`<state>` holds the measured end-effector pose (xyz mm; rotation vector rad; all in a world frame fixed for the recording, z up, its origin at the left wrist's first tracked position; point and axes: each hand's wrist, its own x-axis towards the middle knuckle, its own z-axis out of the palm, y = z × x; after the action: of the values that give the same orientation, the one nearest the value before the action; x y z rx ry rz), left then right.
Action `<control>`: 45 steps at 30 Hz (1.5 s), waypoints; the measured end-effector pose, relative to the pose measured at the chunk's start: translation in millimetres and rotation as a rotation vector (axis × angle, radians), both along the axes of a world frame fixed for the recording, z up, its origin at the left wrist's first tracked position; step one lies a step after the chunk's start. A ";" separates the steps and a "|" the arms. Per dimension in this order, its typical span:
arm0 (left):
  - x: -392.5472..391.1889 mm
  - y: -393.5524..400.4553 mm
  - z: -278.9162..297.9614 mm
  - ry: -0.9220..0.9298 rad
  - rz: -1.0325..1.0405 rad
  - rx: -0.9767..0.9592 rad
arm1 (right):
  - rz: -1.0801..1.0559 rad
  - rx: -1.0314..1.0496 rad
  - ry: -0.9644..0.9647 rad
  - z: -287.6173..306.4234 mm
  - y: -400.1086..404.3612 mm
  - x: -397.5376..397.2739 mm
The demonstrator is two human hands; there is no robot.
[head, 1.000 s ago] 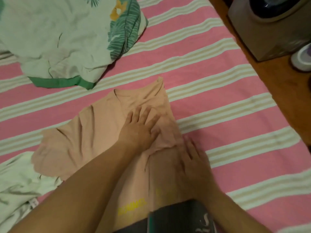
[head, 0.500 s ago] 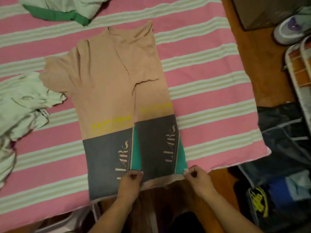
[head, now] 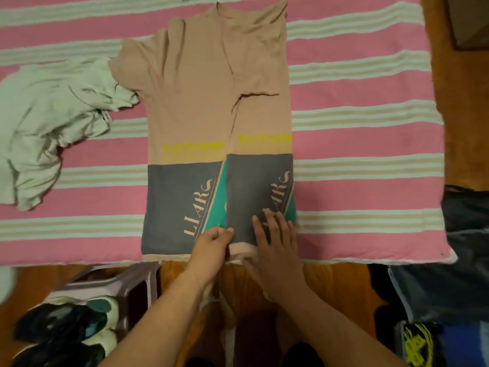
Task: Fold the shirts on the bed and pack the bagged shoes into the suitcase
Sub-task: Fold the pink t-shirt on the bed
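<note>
A tan shirt point(head: 195, 102) with a grey and green print lies flat on the pink striped bed point(head: 357, 144), its right side folded over the middle. My left hand point(head: 211, 243) pinches the folded edge near the hem. Flat on the folded panel's lower end lies my right hand point(head: 276, 243), fingers straight. A crumpled pale green shirt point(head: 50, 123) lies at the left of the bed. Dark shoes in a bag point(head: 71, 332) sit on the floor at the lower left. An open suitcase point(head: 455, 282) with dark clothes shows at the right edge.
A pale plastic stool point(head: 124, 284) stands by the bagged shoes, just below the bed's near edge. A brown box point(head: 468, 19) is on the wooden floor at the top right. A yellow and black item point(head: 415, 343) lies in the suitcase.
The view dropped from the shirt's chest to its hem. Both hands came down to the hem, and my right hand went from gripping the hem's corner to lying flat on the folded panel.
</note>
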<state>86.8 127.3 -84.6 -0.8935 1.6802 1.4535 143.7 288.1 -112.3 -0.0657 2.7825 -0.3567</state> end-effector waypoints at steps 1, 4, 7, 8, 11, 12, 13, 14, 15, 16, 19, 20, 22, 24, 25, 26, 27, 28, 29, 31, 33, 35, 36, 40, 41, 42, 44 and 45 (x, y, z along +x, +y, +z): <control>-0.6 2.5 5.4 0.001 0.026 0.003 | -0.036 0.003 0.007 -1.0 -2.7 -2.4; -3.8 3.5 8.5 -0.002 0.056 0.009 | -0.200 0.012 0.085 -1.8 7.4 -5.5; 2.6 -1.9 -3.0 0.004 -0.130 -0.125 | -0.193 0.057 0.170 -4.5 41.2 8.2; 5.8 -1.3 -4.7 0.013 -0.205 -0.170 | -0.141 0.072 0.175 -2.2 50.8 12.7; 14.7 8.7 -10.7 0.048 -0.331 -0.290 | -0.048 0.113 0.040 12.4 57.5 20.6; 16.6 12.2 -12.9 0.054 -0.341 -0.328 | -0.062 0.102 -0.020 15.6 55.5 21.0; 18.0 14.8 -16.1 0.062 -0.339 -0.352 | -0.057 0.110 -0.074 15.9 54.1 20.8; 19.5 15.8 -20.8 0.072 -0.330 -0.363 | -0.031 0.150 -0.135 15.4 53.1 20.1; 20.8 16.0 -25.2 0.078 -0.327 -0.373 | -0.008 0.198 -0.198 14.1 51.8 19.5; 22.4 15.3 -28.4 0.074 -0.338 -0.384 | -0.009 0.222 -0.257 13.2 50.7 18.6; 26.2 9.5 -35.5 0.077 -0.400 -0.446 | 0.036 0.223 -0.349 11.1 49.8 9.3; 26.2 7.9 -35.8 0.077 -0.432 -0.471 | 0.098 0.194 -0.381 12.5 49.2 4.5; 25.1 5.6 -35.2 0.068 -0.477 -0.487 | 0.249 0.104 -0.423 19.3 50.2 -6.8; 23.3 7.9 -30.1 0.033 -0.470 -0.447 | 0.334 0.018 -0.362 31.0 55.1 -21.6; 23.2 9.6 -27.7 0.018 -0.470 -0.436 | 0.320 0.004 -0.303 34.8 59.3 -34.9; 23.0 11.2 -26.7 0.009 -0.492 -0.437 | 0.276 0.005 -0.260 38.5 63.0 -53.8; 22.0 12.1 -25.9 -0.004 -0.536 -0.446 | 0.236 0.000 -0.239 41.5 65.4 -76.8; 19.8 11.9 -25.5 -0.018 -0.594 -0.451 | 0.223 -0.003 -0.231 43.6 66.1 -103.2; 15.6 9.8 -25.2 -0.042 -0.674 -0.449 | 0.244 -0.004 -0.217 44.1 65.9 -132.7; -1.3 4.4 -25.9 -0.093 -0.833 -0.401 | 0.284 0.005 -0.176 44.8 61.2 -194.5; -29.6 -3.4 -28.1 -0.163 -0.902 -0.291 | 0.303 0.034 -0.131 41.5 54.8 -257.0; -65.5 -16.7 -25.0 -0.184 -0.848 -0.236 | 0.338 0.050 -0.090 32.1 41.0 -312.1; -86.0 -28.0 -24.2 -0.113 -0.810 -0.286 | 0.362 0.067 -0.064 26.5 30.6 -335.1; -165.1 -92.0 -19.2 0.268 -0.327 -0.653 | 0.388 0.095 -0.055 10.1 -32.2 -399.2; -180.7 -110.3 -21.1 0.319 -0.204 -0.688 | 0.402 0.087 -0.038 7.4 -52.6 -412.2; -195.5 -127.8 -25.7 0.359 -0.145 -0.694 | 0.422 0.081 -0.016 5.7 -75.6 -425.2; -213.9 -160.1 -46.3 0.378 -0.122 -0.594 | 0.456 0.039 0.036 3.9 -130.1 -447.6; -219.1 -172.0 -54.6 0.355 -0.118 -0.507 | 0.461 -0.017 0.048 1.3 -159.0 -455.7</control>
<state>-132.3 -44.6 -139.2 -0.8048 2.3915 1.1696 -312.0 129.1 -110.9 -0.7112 2.7003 -0.2601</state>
